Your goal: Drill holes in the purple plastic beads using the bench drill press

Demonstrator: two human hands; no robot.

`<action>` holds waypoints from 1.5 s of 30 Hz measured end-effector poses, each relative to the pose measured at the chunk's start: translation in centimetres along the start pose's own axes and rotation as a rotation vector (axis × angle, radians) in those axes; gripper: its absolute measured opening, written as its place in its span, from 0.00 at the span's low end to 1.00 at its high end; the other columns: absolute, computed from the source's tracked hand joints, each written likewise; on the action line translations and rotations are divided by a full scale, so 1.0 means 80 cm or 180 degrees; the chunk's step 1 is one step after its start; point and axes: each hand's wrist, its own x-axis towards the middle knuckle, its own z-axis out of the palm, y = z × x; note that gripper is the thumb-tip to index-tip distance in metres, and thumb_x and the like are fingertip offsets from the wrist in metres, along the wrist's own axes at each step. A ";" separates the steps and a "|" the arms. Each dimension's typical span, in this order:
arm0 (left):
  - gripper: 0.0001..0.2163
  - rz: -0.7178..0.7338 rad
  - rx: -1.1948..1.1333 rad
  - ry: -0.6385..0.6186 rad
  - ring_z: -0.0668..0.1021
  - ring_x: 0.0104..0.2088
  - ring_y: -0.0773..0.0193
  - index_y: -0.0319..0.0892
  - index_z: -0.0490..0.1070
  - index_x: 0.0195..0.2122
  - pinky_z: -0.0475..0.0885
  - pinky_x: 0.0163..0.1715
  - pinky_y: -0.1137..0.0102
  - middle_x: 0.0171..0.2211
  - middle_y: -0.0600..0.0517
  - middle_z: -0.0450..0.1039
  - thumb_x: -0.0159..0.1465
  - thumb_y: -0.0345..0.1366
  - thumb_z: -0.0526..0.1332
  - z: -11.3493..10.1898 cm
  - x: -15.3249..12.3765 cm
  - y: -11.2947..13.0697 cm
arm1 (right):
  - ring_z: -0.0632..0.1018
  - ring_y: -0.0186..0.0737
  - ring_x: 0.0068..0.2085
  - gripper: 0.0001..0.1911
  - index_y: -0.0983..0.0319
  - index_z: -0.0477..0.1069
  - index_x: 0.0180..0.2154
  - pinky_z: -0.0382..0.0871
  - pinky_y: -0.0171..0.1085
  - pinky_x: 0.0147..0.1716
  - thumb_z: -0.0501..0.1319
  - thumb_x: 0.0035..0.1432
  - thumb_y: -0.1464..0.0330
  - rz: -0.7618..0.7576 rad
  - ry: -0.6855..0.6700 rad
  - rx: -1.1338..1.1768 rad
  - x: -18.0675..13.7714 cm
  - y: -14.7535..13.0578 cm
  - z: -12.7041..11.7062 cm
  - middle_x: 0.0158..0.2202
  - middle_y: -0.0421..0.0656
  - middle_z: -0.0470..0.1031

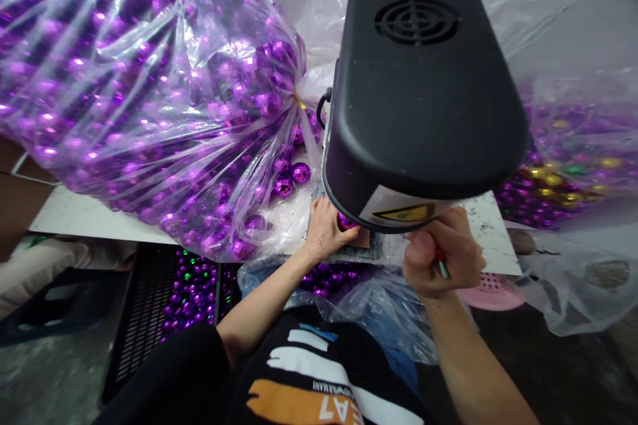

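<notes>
My left hand [325, 229] is closed around a shiny purple ball [343, 221] beneath the front of a black machine [423, 106]. The machine's housing hides the ball's far side. At the right of the housing, my right hand [441, 257] is a fist around a slim metal rod [442, 267] with a bit of red beside it; only the rod's end shows. A warning label [403, 207] is on the machine's front. Several loose faceted purple balls [300, 172] lie just beyond my left hand.
A large tied clear bag [189, 80] of purple balls covers the table's left. Another bag [563, 159] holds purple, gold and green balls at right. A black crate [144, 305] with small balls stands below the white table [100, 216]. A pink perforated item [491, 292] is lower right.
</notes>
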 end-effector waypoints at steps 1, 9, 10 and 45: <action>0.15 0.0004 0.0015 -0.0009 0.77 0.55 0.48 0.47 0.77 0.45 0.72 0.60 0.53 0.49 0.47 0.78 0.59 0.44 0.72 0.000 0.000 0.000 | 0.69 0.32 0.30 0.08 0.61 0.69 0.30 0.66 0.37 0.32 0.57 0.63 0.70 0.0017 -0.0005 0.0006 0.000 0.000 0.000 0.26 0.39 0.68; 0.15 0.0027 0.0144 0.0154 0.77 0.52 0.49 0.47 0.76 0.43 0.71 0.59 0.52 0.47 0.47 0.78 0.58 0.45 0.73 0.008 0.003 -0.001 | 0.69 0.32 0.31 0.04 0.59 0.70 0.37 0.72 0.40 0.38 0.57 0.64 0.70 -0.0179 0.0077 -0.0051 -0.017 0.012 0.015 0.29 0.38 0.68; 0.16 0.0024 0.0140 0.0186 0.77 0.51 0.49 0.47 0.76 0.43 0.71 0.58 0.52 0.46 0.47 0.77 0.58 0.45 0.73 0.008 0.003 -0.001 | 0.70 0.33 0.32 0.04 0.59 0.70 0.39 0.72 0.40 0.38 0.57 0.64 0.71 -0.0230 0.0099 -0.0043 -0.019 0.014 0.018 0.29 0.38 0.69; 0.14 -0.0008 0.1705 0.0485 0.70 0.62 0.38 0.40 0.74 0.55 0.53 0.67 0.38 0.59 0.37 0.75 0.70 0.32 0.56 -0.099 0.082 -0.072 | 0.68 0.29 0.25 0.27 0.62 0.69 0.28 0.57 0.32 0.24 0.59 0.64 0.46 0.1818 0.0198 0.0436 0.092 -0.029 -0.006 0.20 0.37 0.63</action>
